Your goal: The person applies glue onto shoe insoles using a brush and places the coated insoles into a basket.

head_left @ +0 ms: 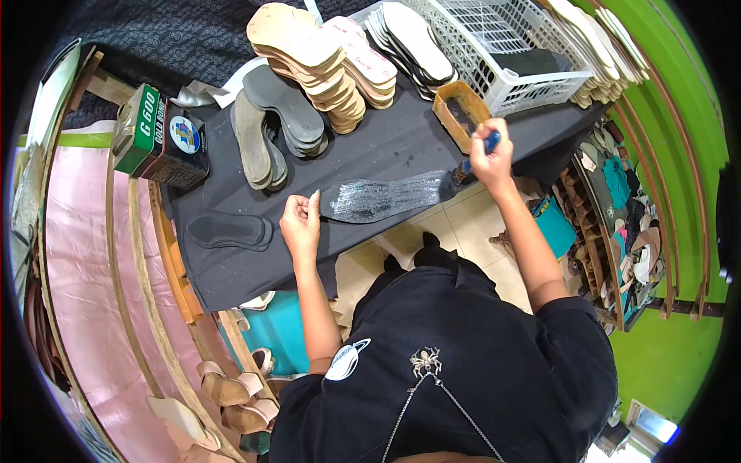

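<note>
A black shoe insole [386,199] lies lengthwise near the front edge of the table, its upper face streaked with a wet, shiny coating. My left hand [301,222] pinches its left end between thumb and fingers. My right hand [494,160] is closed around the blue handle of a brush [461,171]. The bristles touch the insole's right end. Just beyond that hand stands an open yellowish tub [446,117] with dark residue inside. On the left, a few dark insoles [225,231] lie stacked flat.
Piles of grey insoles [282,104], tan insoles [297,38] and white-topped insoles [417,38] line the table's back. A white plastic crate [532,91] stands at the back right. A green-and-black metal can [164,137] sits at the left edge. Cluttered shelves [610,224] are to the right.
</note>
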Demonstrator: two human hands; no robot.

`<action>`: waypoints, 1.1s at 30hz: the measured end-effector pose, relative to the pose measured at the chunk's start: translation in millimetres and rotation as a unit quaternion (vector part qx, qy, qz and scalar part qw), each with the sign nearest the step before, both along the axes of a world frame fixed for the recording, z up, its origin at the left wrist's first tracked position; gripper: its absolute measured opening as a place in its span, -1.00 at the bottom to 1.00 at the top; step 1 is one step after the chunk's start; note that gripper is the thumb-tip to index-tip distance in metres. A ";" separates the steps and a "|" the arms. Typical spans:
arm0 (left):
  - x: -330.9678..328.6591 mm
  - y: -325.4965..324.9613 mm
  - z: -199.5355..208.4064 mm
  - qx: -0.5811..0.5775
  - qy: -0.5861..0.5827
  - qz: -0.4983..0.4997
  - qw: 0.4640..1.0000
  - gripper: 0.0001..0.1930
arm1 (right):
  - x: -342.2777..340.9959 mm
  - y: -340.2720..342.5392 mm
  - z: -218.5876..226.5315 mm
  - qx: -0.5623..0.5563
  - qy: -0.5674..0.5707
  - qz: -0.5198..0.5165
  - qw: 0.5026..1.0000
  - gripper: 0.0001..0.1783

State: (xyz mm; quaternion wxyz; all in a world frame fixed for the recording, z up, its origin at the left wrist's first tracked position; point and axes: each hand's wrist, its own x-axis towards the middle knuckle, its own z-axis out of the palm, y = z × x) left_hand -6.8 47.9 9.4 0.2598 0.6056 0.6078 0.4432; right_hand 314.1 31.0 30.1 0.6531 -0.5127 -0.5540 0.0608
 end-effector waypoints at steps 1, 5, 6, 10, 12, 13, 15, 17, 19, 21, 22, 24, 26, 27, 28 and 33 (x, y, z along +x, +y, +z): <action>-0.5 1.1 0.1 0.000 -0.005 -0.008 1.000 -0.71 | -12.5 1.3 8.4 0.003 -0.048 -0.017 0.999 -0.85; -1.7 1.7 2.5 -0.001 0.014 -0.025 1.000 -0.69 | -65.1 13.5 18.8 0.013 -0.091 0.011 0.996 -0.83; -1.8 1.7 3.2 0.001 0.017 -0.031 0.999 -0.69 | -65.7 14.4 17.5 -0.032 -0.099 0.013 0.994 -0.83; -7.0 0.1 -0.5 0.005 0.020 -0.017 1.000 -0.69 | -44.8 15.0 13.1 -0.022 -0.059 -0.012 0.998 -0.82; -7.3 -0.4 -3.7 0.009 0.014 -0.006 1.000 -0.69 | -26.6 4.9 9.2 -0.032 -0.048 -0.030 0.998 -0.82; -8.0 -0.9 -4.4 0.011 0.013 -0.005 1.000 -0.69 | -19.4 2.1 7.3 -0.034 -0.047 -0.041 0.997 -0.82; -8.4 0.1 -4.6 0.003 0.016 -0.020 1.000 -0.69 | -14.2 -1.9 15.2 -0.030 -0.090 -0.063 0.994 -0.82; -8.6 0.9 -4.3 0.018 0.025 -0.027 0.999 -0.69 | -25.2 0.7 20.9 -0.071 -0.144 -0.060 0.985 -0.82; -6.4 0.6 0.7 0.011 0.030 -0.018 0.999 -0.66 | -45.8 10.0 24.7 -0.024 -0.149 -0.029 0.988 -0.81; -9.2 1.8 2.0 0.015 0.040 -0.021 0.999 -0.68 | -66.0 17.6 24.9 -0.032 -0.149 0.002 0.988 -0.79; -10.1 3.3 1.5 0.019 0.021 -0.026 0.999 -0.68 | -66.5 20.1 20.9 -0.038 -0.189 0.001 0.981 -0.84; -15.6 5.3 -2.5 0.024 -0.009 -0.030 0.999 -0.70 | -58.9 18.4 19.3 -0.025 -0.160 -0.010 0.987 -0.84; -18.6 7.4 -8.3 0.031 -0.005 -0.030 0.999 -0.71 | -44.5 7.3 16.5 -0.019 -0.104 -0.022 0.994 -0.83; -19.3 7.0 -10.0 0.037 0.000 -0.030 0.999 -0.72 | -34.2 -0.6 14.2 -0.029 -0.096 -0.045 0.994 -0.84; -19.9 6.6 -10.5 0.036 0.000 -0.029 0.999 -0.72 | -23.1 -4.7 11.4 -0.012 -0.077 -0.057 0.995 -0.84; -25.8 8.8 -2.5 0.036 0.021 -0.006 0.999 -0.69 | -16.3 -12.0 11.2 0.017 -0.040 -0.077 0.996 -0.85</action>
